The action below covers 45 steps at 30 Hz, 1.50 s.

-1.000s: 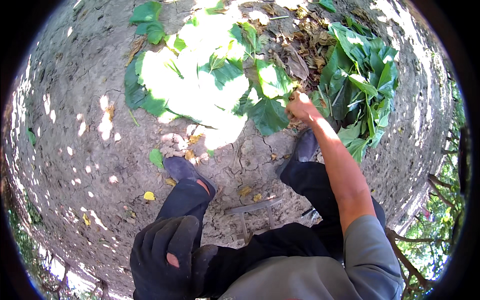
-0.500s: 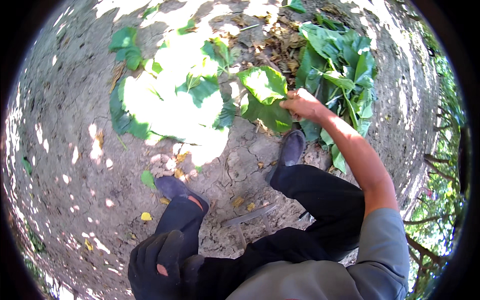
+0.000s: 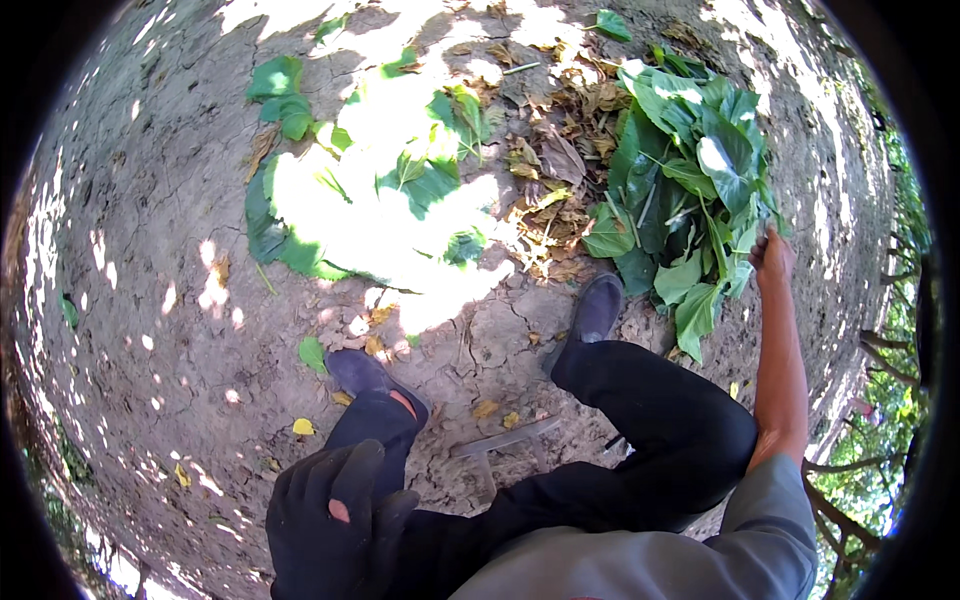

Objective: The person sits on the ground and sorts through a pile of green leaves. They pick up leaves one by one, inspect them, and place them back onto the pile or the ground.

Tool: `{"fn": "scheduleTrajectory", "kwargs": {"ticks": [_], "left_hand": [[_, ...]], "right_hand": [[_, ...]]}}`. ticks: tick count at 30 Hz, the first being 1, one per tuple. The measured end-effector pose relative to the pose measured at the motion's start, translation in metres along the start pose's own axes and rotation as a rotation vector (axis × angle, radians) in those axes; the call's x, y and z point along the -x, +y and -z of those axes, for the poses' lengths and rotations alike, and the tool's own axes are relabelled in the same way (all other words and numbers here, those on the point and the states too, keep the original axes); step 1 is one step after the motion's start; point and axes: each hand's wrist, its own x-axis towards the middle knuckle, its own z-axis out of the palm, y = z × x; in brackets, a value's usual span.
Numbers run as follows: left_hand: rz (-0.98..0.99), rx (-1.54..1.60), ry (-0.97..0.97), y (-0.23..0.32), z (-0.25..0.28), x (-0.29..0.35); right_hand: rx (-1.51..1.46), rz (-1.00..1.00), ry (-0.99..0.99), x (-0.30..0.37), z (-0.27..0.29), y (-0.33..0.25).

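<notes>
My left hand (image 3: 325,515), in a dark glove with a small hole, rests over my left knee. It holds nothing; its fingers lie stretched out with the thumb apart. At the right edge of a pile of large green leaves (image 3: 690,175), my bare right hand (image 3: 773,258) has its fingers closed on the edge of a leaf. The rest of that leaf merges with the pile, so its outline is hard to make out. Left of the pile lies a spread of broad green leaves (image 3: 420,190), partly washed out by bright sunlight.
Dry brown leaves (image 3: 560,160) lie between the two leaf groups. My shoes (image 3: 598,305) stand on cracked earth (image 3: 180,330). A low wooden and metal piece (image 3: 505,438) sits between my legs. Branches (image 3: 845,510) and foliage border the right side.
My right hand has moved right, carrying a green leaf from beside the brown leaves to the pile's right edge. The left hand stays on the knee.
</notes>
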Motion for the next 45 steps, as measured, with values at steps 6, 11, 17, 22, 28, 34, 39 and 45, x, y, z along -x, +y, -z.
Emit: {"fn": "scheduleTrajectory", "kwargs": {"ticks": [6,11,17,22,28,34,39,45], "left_hand": [[0.003,0.022,0.001,0.001,0.000,0.000],[0.030,0.012,0.012,0.000,0.001,0.001],[0.036,0.019,0.009,-0.007,0.000,0.005],[0.054,0.095,-0.001,-0.014,0.004,0.007],[0.056,0.047,0.029,-0.013,0.002,0.009],[0.110,0.030,0.020,-0.015,0.008,0.014],[0.113,0.081,-0.011,-0.024,0.009,0.008],[0.144,0.131,-0.077,-0.030,0.016,-0.002]], "right_hand": [[0.024,0.108,-0.128,0.015,-0.020,-0.025],[-0.017,0.112,-0.106,0.013,-0.027,-0.035],[0.434,0.170,-0.091,-0.037,-0.005,-0.001],[0.698,0.565,-0.060,-0.028,-0.031,-0.015],[0.860,0.827,-0.409,0.078,-0.133,-0.040],[1.057,0.949,-0.796,0.166,-0.232,-0.036],[0.878,0.862,-1.009,0.216,-0.304,-0.025],[0.653,1.139,-1.164,0.282,-0.420,0.011]]}}
